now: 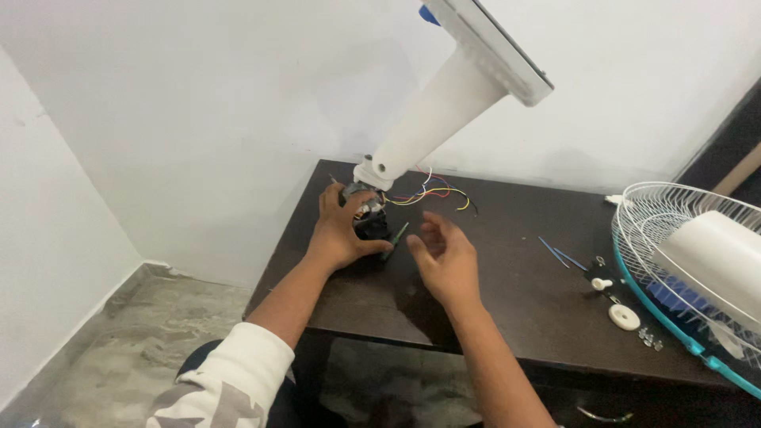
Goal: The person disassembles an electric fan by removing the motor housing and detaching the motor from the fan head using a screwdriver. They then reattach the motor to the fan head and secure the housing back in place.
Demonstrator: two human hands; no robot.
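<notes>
My left hand (pixel 339 230) grips a dark fan motor (pixel 368 217) resting on the dark brown table (pixel 491 301). A white fan stand (pixel 444 111) rises from the motor, tilted up and to the right. Coloured wires (pixel 432 192) spill from the joint onto the table. My right hand (pixel 445 257) hovers just right of the motor, fingers apart, holding nothing. A dark-handled screwdriver (pixel 394 238) lies between the two hands.
A white wire fan guard (pixel 674 261) with a teal rim and a white fan housing (pixel 717 261) sit at the table's right end. Small white knobs (pixel 624 316), screws and thin blue sticks (pixel 560 255) lie near it. White walls stand behind; a stone floor lies to the left.
</notes>
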